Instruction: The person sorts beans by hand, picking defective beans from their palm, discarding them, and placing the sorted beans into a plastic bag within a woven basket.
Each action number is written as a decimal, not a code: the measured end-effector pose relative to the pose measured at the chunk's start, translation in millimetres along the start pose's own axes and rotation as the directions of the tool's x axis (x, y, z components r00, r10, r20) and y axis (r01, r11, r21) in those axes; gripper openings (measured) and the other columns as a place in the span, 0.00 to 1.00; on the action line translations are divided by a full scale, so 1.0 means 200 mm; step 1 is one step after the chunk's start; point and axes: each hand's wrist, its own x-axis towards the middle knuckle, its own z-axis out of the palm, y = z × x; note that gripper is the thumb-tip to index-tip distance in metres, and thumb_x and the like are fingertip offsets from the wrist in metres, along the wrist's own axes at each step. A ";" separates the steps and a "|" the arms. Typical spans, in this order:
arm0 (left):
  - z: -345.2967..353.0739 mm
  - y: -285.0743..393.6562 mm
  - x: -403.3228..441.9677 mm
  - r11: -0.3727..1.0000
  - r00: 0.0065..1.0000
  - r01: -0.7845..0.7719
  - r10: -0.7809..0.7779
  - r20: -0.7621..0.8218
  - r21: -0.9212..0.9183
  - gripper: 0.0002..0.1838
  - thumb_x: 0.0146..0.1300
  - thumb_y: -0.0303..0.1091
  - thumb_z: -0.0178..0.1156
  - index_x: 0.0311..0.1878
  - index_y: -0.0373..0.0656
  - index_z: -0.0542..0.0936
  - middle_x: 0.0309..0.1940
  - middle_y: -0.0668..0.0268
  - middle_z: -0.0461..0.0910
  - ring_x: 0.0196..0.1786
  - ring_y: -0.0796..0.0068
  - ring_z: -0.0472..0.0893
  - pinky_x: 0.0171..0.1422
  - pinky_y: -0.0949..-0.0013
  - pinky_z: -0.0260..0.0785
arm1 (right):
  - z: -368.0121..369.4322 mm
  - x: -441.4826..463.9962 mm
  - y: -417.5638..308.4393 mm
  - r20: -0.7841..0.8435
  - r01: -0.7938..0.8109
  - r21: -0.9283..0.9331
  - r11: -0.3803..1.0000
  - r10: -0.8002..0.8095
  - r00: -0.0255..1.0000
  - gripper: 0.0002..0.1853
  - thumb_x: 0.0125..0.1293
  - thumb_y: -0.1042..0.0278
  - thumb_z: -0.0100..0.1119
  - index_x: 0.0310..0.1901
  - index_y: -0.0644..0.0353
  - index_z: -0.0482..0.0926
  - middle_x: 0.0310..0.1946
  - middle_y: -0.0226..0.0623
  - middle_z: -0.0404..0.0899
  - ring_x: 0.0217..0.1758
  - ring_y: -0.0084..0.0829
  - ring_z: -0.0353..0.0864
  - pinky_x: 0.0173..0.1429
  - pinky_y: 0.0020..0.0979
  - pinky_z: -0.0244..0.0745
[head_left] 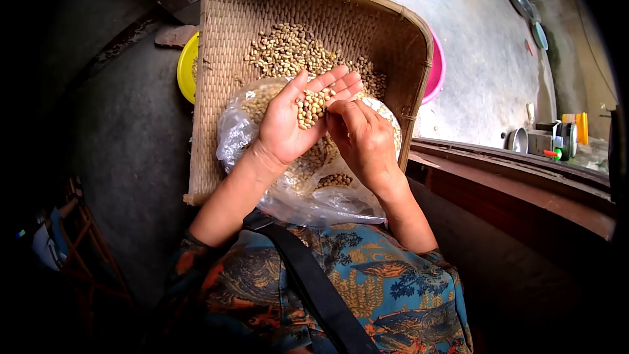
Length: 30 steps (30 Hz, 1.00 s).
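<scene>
My left hand [285, 117] is turned palm up and lightly cupped, holding a small heap of pale yellow-green beans [310, 109]. Over that palm, my right hand [364, 139] is closed, thumb and fingers pinched together at the edge of the heap. Its fingertips partly hide whatever is between them. Beneath both hands, a clear plastic bag [237, 132] full of similar beans lies open in a woven bamboo winnowing basket [226, 33]. Farther up the basket is a loose pile of beans [288, 49], some of them dark.
A yellow basin [188, 69] shows at the basket's left edge, and a pink basin [435, 69] at its right. To the right runs a wooden sill [511, 187]. Beyond it, a metal bowl [518, 139] stands on the concrete floor. A wooden chair-like frame [88, 242] is at lower left.
</scene>
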 end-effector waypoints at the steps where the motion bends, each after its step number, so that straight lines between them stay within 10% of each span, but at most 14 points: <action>1: -0.01 -0.01 0.00 1.000 1.000 0.006 -0.006 -0.009 0.000 0.34 0.78 0.51 0.34 0.72 0.30 0.61 0.72 0.46 0.63 0.76 0.53 0.60 0.82 0.54 0.48 | 0.00 0.00 0.01 0.014 -0.010 -0.008 1.000 0.010 1.000 0.10 0.58 0.77 0.65 0.41 0.61 0.77 0.30 0.41 0.78 0.32 0.44 0.82 0.35 0.40 0.78; 9: -0.01 -0.02 0.00 0.994 0.999 0.019 -0.023 0.037 0.110 0.35 0.78 0.53 0.33 0.72 0.30 0.61 0.72 0.47 0.63 0.77 0.55 0.60 0.82 0.54 0.48 | -0.01 0.00 0.02 0.116 -0.014 -0.156 0.988 0.033 0.993 0.12 0.56 0.77 0.66 0.41 0.60 0.76 0.31 0.40 0.81 0.32 0.42 0.82 0.36 0.39 0.77; 16: -0.01 0.00 0.01 0.992 0.999 0.049 -0.049 0.005 -0.120 0.34 0.79 0.51 0.34 0.72 0.28 0.59 0.72 0.42 0.61 0.77 0.51 0.58 0.82 0.52 0.49 | -0.10 0.01 0.13 0.018 -0.128 0.302 0.945 0.129 0.991 0.11 0.60 0.77 0.69 0.42 0.61 0.77 0.34 0.40 0.83 0.33 0.35 0.85 0.36 0.31 0.79; 19: 0.00 0.00 0.00 0.981 0.999 0.051 -0.049 0.018 -0.189 0.32 0.79 0.48 0.39 0.69 0.25 0.62 0.69 0.41 0.65 0.74 0.48 0.63 0.82 0.50 0.50 | -0.27 0.01 0.24 -0.171 -0.196 0.172 0.965 0.225 0.959 0.09 0.62 0.79 0.67 0.43 0.61 0.80 0.34 0.33 0.84 0.34 0.21 0.83 0.38 0.24 0.78; 25: 0.01 0.02 0.01 0.977 0.998 0.056 -0.058 -0.004 -0.205 0.33 0.78 0.49 0.39 0.70 0.25 0.61 0.69 0.40 0.64 0.75 0.47 0.60 0.82 0.50 0.50 | -0.47 -0.01 0.72 -0.317 -0.489 -0.340 0.803 0.392 0.864 0.13 0.63 0.76 0.65 0.50 0.59 0.82 0.39 0.39 0.86 0.35 0.27 0.86 0.40 0.29 0.82; 28: 0.00 0.02 0.01 0.979 0.997 0.071 -0.068 0.023 -0.190 0.34 0.79 0.51 0.37 0.70 0.26 0.61 0.69 0.40 0.64 0.75 0.47 0.61 0.82 0.50 0.50 | -0.45 0.02 0.58 -0.310 -0.294 -0.415 0.861 0.171 0.935 0.16 0.62 0.80 0.63 0.52 0.58 0.82 0.41 0.41 0.85 0.37 0.30 0.85 0.42 0.32 0.81; 30: 0.02 0.02 0.01 0.983 0.997 0.072 -0.072 0.007 -0.168 0.34 0.79 0.51 0.37 0.70 0.26 0.62 0.68 0.40 0.65 0.74 0.48 0.63 0.81 0.50 0.52 | -0.38 0.06 0.35 -0.165 -0.148 0.015 0.989 0.149 0.975 0.17 0.57 0.85 0.65 0.48 0.59 0.83 0.40 0.39 0.83 0.41 0.31 0.83 0.43 0.34 0.80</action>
